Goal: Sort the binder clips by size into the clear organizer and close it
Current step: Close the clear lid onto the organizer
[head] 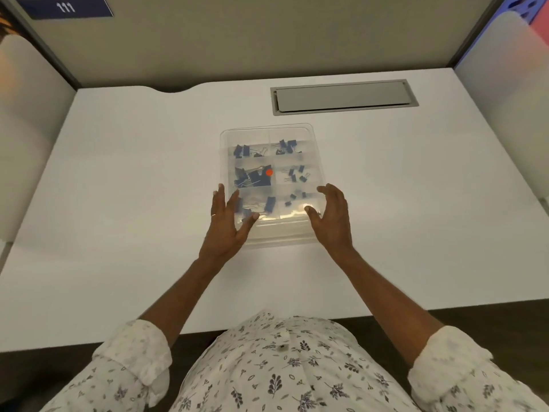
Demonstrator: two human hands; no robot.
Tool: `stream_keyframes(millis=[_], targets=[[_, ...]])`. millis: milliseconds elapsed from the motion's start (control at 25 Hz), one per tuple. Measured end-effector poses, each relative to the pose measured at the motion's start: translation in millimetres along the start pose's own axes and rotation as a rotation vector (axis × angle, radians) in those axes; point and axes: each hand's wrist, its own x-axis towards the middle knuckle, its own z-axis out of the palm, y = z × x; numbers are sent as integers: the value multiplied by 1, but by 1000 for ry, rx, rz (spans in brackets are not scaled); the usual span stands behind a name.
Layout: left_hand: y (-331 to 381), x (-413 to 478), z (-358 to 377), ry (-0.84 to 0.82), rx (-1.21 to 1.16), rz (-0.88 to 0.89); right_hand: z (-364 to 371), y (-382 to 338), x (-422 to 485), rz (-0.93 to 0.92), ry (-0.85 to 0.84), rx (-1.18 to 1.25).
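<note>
Left hand (228, 217), fingers spread, rests on the near-left corner of the clear plastic organizer (267, 129) mid-tabletop (118, 203), blue binder clips (252, 177) sorted inside, right hand (332, 217) loosely spread at its near-right edge: closing step, probably needing an even downward press.

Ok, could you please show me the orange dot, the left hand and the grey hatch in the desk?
orange dot (269, 172): head view, centre of the dot.
left hand (227, 223): head view, back of the hand.
grey hatch (344, 99): head view, middle of its flat cover.
</note>
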Motion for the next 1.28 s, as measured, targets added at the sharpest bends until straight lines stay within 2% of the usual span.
stream_keyframes(millis=[120,200,400,560,760,1280], targets=[[9,6,8,79,-160,-172,-4,2,-4,58,-15,76],[12,10,13,148,-232,-221,-4,3,-11,81,-28,106],[2,4,26,268,-270,-128,11,3,-25,-17,-72,36],[-3,6,24,244,-244,-74,7,0,-26,-112,-54,95],[3,7,28,194,-211,-41,-14,6,-13,-30,30,284],[3,15,21,120,-116,-110,-14,26,18,-102,-102,96]])
